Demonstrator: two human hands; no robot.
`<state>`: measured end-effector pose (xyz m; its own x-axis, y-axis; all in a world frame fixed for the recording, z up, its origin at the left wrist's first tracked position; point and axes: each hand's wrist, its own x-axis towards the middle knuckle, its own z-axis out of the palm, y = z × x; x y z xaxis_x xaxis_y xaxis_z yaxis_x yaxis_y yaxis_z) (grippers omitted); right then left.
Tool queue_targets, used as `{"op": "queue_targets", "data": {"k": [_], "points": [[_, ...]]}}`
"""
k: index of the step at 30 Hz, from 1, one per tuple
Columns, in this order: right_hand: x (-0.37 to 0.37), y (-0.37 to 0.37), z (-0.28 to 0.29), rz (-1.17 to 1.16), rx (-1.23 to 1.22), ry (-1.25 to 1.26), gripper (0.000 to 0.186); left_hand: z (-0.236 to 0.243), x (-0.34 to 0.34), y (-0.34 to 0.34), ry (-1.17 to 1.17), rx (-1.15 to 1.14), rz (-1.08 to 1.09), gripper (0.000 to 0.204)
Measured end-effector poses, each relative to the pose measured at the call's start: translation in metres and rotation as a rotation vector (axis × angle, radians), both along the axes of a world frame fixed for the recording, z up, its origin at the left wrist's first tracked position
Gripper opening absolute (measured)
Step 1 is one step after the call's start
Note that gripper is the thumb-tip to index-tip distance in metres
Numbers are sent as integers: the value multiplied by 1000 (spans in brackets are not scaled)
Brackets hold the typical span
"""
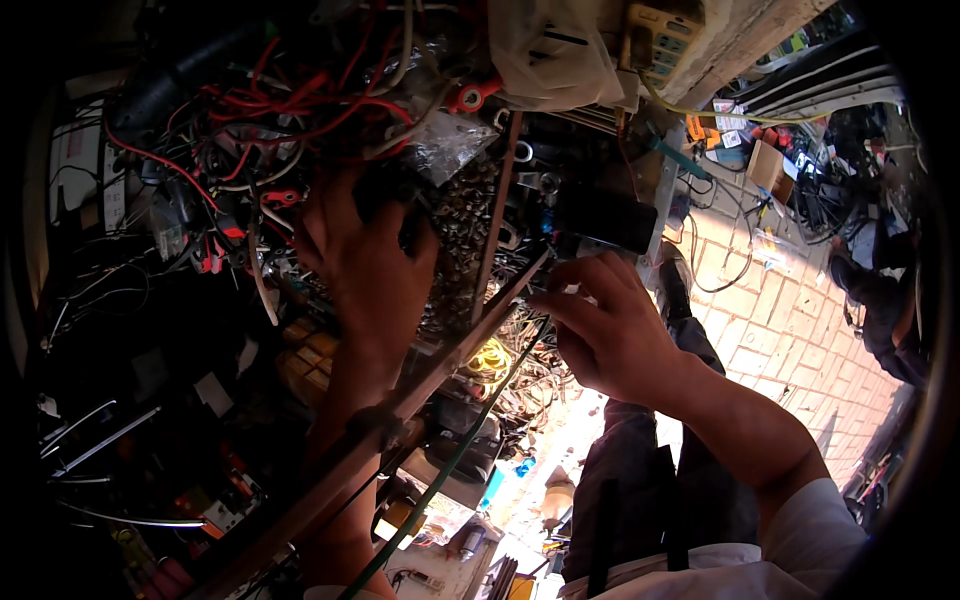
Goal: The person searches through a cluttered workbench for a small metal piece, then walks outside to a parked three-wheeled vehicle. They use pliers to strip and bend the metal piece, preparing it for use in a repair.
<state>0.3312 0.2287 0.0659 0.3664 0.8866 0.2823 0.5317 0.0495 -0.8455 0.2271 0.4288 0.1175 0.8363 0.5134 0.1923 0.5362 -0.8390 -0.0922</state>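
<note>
My left hand (pixel 372 262) reaches over a bed of small metal parts (pixel 462 225), fingers curled around a dark black object (pixel 385 190) whose kind is lost in shadow. To the right, my right hand (pixel 615 325) is closed in a pinch, thumb and forefinger together. Whatever sits between those fingertips is too small to make out. A long brown bar (pixel 445 365) runs diagonally between my arms, its far end close to my right fingertips. Below it slants a thin green rod or cord (pixel 455 460). A black phone-like slab (pixel 605 220) lies just beyond my right hand.
Tangled red and black cables (pixel 290 100) fill the far left. A clear plastic bag (pixel 450 145) and a whitish bag (pixel 550 60) lie at the back, near a yellowish power strip (pixel 660 45). Brick paving (pixel 750 300) stretches right, where another person's dark-clothed leg (pixel 885 300) shows.
</note>
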Motion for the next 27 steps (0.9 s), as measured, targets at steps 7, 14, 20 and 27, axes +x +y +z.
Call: {"op": "queue_targets", "data": {"k": [7,14,20,27], "points": [[-2,-1,3,10,-48,-5,32,-2,6,0,-53,25,1,12],[2,16,7,-39,9,-56,39,22,-29,6,-515,-532,-6,15],[-6,41,14,19,-65,-252,48,47,-80,-9,-1175,-1461,362,9],[3,7,57,-17,-81,-115,42,72,-132,-82,-1404,-1894,350,26]]}}
